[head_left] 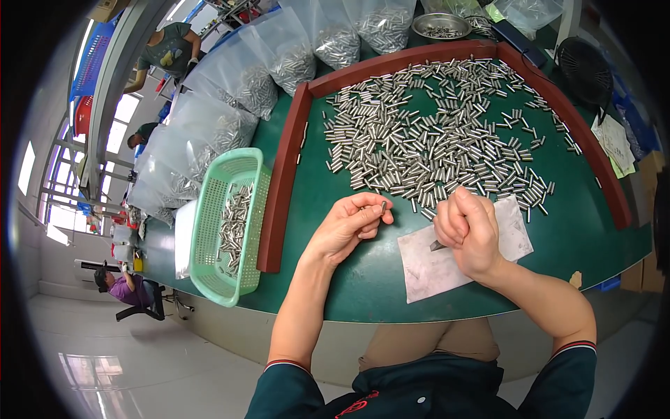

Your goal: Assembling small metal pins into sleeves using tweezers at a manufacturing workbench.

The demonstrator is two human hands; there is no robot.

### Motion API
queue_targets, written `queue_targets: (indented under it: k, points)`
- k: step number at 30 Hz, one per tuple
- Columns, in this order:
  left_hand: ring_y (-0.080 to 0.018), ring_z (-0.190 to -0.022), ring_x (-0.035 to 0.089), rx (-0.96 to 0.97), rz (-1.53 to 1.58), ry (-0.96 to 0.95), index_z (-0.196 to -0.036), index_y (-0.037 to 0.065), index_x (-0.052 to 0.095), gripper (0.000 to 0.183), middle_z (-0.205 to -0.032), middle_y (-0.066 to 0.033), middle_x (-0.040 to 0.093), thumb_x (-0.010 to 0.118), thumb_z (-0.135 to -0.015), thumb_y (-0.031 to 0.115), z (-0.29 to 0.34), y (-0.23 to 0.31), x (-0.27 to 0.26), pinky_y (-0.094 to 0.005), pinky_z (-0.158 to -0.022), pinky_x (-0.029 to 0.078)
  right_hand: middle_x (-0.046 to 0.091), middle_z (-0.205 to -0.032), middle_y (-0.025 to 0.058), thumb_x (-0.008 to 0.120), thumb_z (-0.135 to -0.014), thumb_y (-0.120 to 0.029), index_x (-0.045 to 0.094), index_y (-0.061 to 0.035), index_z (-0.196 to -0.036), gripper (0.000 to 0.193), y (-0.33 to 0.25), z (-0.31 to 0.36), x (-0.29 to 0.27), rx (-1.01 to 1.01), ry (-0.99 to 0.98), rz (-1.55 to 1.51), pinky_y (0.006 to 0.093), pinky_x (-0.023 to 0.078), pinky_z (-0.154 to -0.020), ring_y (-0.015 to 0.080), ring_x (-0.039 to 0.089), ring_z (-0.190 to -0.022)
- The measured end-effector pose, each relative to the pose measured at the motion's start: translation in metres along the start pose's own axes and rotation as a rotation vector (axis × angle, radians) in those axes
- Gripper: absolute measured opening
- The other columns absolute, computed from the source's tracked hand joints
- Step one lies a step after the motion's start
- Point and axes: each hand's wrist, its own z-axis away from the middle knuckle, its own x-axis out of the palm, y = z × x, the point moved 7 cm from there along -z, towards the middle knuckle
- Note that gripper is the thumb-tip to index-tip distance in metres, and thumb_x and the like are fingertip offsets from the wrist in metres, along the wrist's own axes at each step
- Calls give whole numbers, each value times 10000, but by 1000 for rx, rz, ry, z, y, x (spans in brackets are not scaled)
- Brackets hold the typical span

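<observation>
My left hand [347,227] pinches a small metal pin [384,207] between thumb and fingertips, just above the green table. Closed in a fist, my right hand [473,234] grips a tool; only its dark grey, angular tip [437,246] shows below the fingers, so its kind is hidden. Under that hand lies a smudged whitish cloth or paper sheet [422,276]. Beyond both hands spreads a large heap of short, shiny metal pins [419,143], with a few loose ones near my fingers.
A dark red wooden frame [285,181] borders the heap. Left of it, a light green plastic basket [199,258] holds more pins. Bags of pins [289,59], a metal bowl [441,26] and a black fan [585,70] stand behind. Other people [132,288] are farther left.
</observation>
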Motion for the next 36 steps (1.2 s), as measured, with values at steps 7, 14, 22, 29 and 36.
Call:
queue_targets:
  k: [7,14,22,29,36]
  points:
    - [-29,-534,372,-23,-183,54,-884,12,546,117,-707,-37,558,542,-827,114,4,0,10,-163,-450,273,310,-440,2,327,-896,-209,281,-82,-485,432,0,2,-1,2,-12,-10,216,198,-382,66,233,-397]
    - [-37,-492,402,193,-1023,94,-741,-9,540,83,-545,8,466,586,-759,58,15,1,55,-192,-443,334,285,-428,6,309,-895,-228,283,-97,-489,427,-3,0,-1,-51,3,34,226,187,-368,77,197,-378]
    - [-87,-433,397,310,-1190,118,-710,-20,534,87,-515,-47,480,599,-725,35,16,-3,65,-239,-414,338,279,-423,1,284,-900,-228,283,-99,-483,436,-5,2,-1,-108,0,-6,232,187,-369,82,192,-374]
    - [-73,-462,416,256,-1164,120,-727,-21,532,84,-542,-40,494,595,-740,33,15,-4,63,-222,-428,347,285,-426,3,295,-896,-226,284,-97,-489,428,-6,1,-2,-149,8,33,231,189,-370,80,192,-376]
    - [-39,-527,321,-14,102,-37,-825,43,477,90,-724,-37,525,503,-852,124,7,-13,36,-171,-472,255,281,-428,2,304,-894,-223,279,-98,-492,421,-7,1,-5,-128,4,18,230,182,-374,78,189,-380]
